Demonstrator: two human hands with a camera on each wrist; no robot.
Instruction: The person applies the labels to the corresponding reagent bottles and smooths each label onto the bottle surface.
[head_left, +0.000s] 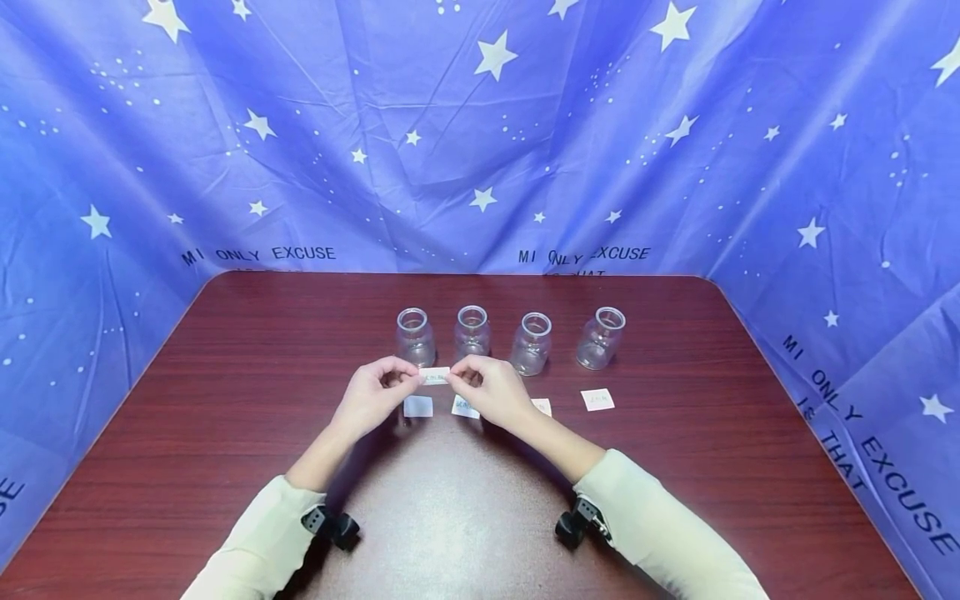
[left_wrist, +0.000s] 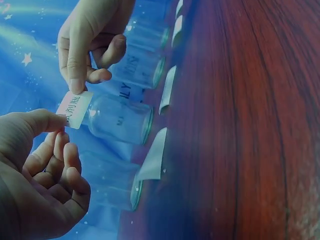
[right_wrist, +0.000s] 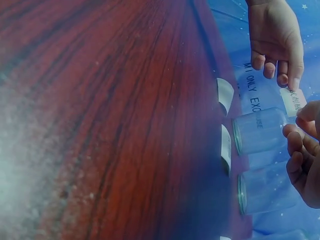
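The left hand (head_left: 375, 393) and right hand (head_left: 491, 390), forearms (head_left: 300, 492) angling inward, pinch opposite ends of a white rectangular paper label (head_left: 434, 376) raised before four clear glass jars (head_left: 532, 354). Four white paper slips (head_left: 597, 400) lie on the red-brown wood-grained table (head_left: 675, 450); the wrist views alone show their curl.

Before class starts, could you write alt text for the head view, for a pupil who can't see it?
A person's left hand and right hand pinch a small white label between them over a reddish-brown table. Four glass jars stand in a row beyond four paper slips.
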